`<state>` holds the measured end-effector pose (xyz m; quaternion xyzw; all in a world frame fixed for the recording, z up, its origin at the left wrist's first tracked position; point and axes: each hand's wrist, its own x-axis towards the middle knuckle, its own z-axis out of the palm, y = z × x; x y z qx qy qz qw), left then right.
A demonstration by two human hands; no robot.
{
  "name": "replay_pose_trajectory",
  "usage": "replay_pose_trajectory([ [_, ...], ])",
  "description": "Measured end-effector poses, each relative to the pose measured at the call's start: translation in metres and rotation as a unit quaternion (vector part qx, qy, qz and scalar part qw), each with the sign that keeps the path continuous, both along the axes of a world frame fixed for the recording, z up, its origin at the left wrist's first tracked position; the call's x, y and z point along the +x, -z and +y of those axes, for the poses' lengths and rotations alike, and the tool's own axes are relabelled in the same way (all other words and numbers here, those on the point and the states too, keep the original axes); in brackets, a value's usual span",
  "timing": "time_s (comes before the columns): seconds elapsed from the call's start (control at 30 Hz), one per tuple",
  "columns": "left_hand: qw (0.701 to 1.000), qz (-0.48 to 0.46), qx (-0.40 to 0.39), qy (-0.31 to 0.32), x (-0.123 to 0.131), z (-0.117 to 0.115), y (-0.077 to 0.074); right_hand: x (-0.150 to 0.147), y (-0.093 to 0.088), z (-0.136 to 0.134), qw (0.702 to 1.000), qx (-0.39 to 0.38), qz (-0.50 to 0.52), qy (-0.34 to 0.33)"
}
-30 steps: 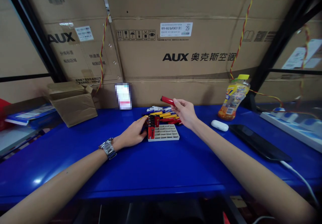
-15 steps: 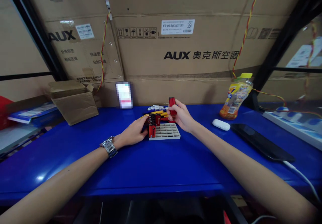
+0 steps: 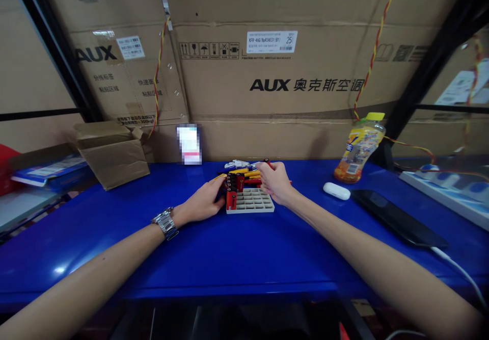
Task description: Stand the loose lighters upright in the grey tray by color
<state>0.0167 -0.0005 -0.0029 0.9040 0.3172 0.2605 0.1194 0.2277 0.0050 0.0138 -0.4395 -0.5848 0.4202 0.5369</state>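
Observation:
A pale grid tray (image 3: 255,208) sits on the blue table, its left cells filled with several upright red-and-black batteries (image 3: 231,200). My left hand (image 3: 204,197), wearing a metal watch, is curled at the tray's left side, fingers and thumb around the battery row; its inner fingers are partly hidden. Over the tray's back right corner, my right hand (image 3: 275,181) is closed on a red battery (image 3: 268,161) whose dark end pokes out above the fingers. Behind the tray lie yellow and red pens (image 3: 248,174) and small white items (image 3: 237,164).
At the back stand a lit phone (image 3: 189,145) and an open cardboard box (image 3: 114,156). To the right are a drink bottle (image 3: 359,149), a white earbud case (image 3: 336,191), a black phone (image 3: 397,217) on a cable and a power strip (image 3: 451,192). Large cartons wall the back.
My right hand has turned and tilted the red battery, so its body is now mostly hidden behind the fingers. My left hand stays at the battery row.

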Motion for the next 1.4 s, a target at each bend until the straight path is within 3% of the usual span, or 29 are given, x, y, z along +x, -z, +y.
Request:
replay_pose_trajectory([
  [0.1,1.0,-0.003,0.001,0.003,0.0,-0.001,-0.001,-0.001,0.002,0.0,0.998,-0.029,0.044,0.041],
  [0.3,1.0,0.001,0.0,0.001,0.0,0.0,-0.001,-0.001,0.003,0.002,0.997,-0.048,0.046,0.035],
  [0.43,1.0,0.001,0.005,0.003,0.0,0.0,0.0,0.001,0.0,0.002,0.994,-0.067,0.066,-0.06],
  [0.53,1.0,0.004,0.003,-0.001,0.0,0.0,0.0,0.002,-0.001,0.003,0.989,-0.038,0.075,-0.121],
  [0.7,1.0,-0.002,0.004,0.005,-0.001,0.001,0.0,0.003,0.002,0.003,0.992,0.062,-0.028,-0.109],
  [0.87,1.0,0.004,0.006,-0.002,0.0,0.001,0.0,0.006,0.001,-0.002,0.973,0.148,-0.144,-0.105],
  [1.4,1.0,0.007,0.005,-0.001,0.0,0.002,0.001,0.008,0.003,-0.002,0.961,0.145,-0.206,-0.117],
])
